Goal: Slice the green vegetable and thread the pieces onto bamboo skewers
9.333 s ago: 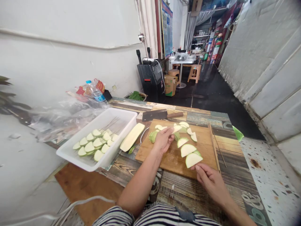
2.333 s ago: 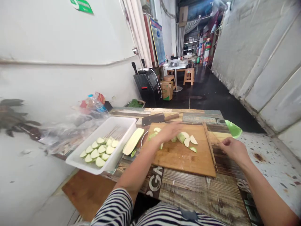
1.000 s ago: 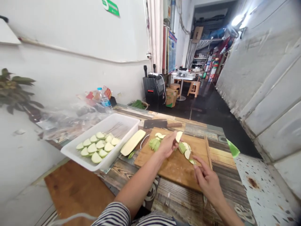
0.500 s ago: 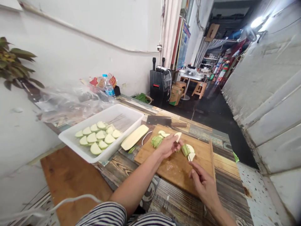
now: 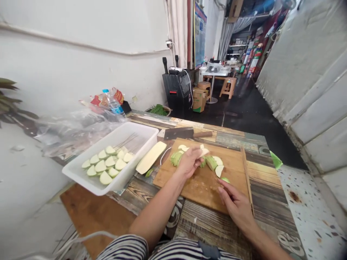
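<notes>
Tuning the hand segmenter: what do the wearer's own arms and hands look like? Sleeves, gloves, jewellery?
The left hand and the right hand are bare: no gloves, rings, watch or bands in view. The left forearm and right forearm are uncovered. The only clothing showing is a black-and-white striped fabric garment at the bottom edge, beneath the left arm.

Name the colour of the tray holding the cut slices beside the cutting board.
The tray is plain white, as the head view shows.

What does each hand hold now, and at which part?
Left hand pinches a pale slice by one end. Right hand touches a green-edged slice on the cutting board; grip unclear.
</notes>
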The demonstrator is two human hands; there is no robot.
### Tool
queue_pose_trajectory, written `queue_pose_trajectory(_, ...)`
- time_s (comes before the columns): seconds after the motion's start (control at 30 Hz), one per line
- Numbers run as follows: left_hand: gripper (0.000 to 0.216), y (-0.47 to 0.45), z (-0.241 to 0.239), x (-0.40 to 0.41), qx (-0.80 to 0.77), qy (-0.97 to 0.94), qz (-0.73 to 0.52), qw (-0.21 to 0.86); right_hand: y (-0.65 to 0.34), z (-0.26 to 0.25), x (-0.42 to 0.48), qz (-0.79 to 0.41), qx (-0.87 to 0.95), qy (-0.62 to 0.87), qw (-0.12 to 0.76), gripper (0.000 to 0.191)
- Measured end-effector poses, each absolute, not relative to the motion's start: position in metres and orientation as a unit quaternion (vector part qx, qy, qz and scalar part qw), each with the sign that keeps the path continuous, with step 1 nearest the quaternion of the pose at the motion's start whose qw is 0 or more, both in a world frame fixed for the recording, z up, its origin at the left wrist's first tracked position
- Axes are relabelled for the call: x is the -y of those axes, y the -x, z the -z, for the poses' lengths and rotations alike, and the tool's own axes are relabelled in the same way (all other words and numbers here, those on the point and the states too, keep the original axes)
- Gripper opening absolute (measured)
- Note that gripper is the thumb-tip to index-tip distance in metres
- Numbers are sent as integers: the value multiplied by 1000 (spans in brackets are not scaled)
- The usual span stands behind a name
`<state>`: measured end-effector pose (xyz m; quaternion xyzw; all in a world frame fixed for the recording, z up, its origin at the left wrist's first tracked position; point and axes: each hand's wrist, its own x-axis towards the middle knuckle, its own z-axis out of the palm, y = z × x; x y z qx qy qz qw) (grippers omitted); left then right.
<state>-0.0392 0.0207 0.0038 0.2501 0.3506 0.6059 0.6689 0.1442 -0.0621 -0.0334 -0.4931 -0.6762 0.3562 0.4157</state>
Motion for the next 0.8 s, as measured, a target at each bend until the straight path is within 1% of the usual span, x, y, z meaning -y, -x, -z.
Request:
queue_pose_trajectory(0.1, 22, 35, -1, -20, -342, -222, -615, 675, -143, 29, 64, -364, 673, 486, 421, 33)
queue_pose_trajectory(0.2, 20, 33, 1, -19, -330, -209, -606, 693, -141, 25, 67, -357, 677, 492, 415, 32)
queue_pose_trajectory(0.37, 11, 32, 3, -17, -346, -201, -600, 693, -141, 22, 68, -344, 683, 500, 407, 33)
queue_pose_trajectory(0.57, 7, 30, -2, -15, -337, -194, -594, 704, -140, 17, 69, -345, 685, 507, 394, 34)
queue_pose_trajectory(0.8, 6, 30, -6, -13, -339, -182, -592, 708, -139, 17, 70, -352, 673, 509, 404, 35)
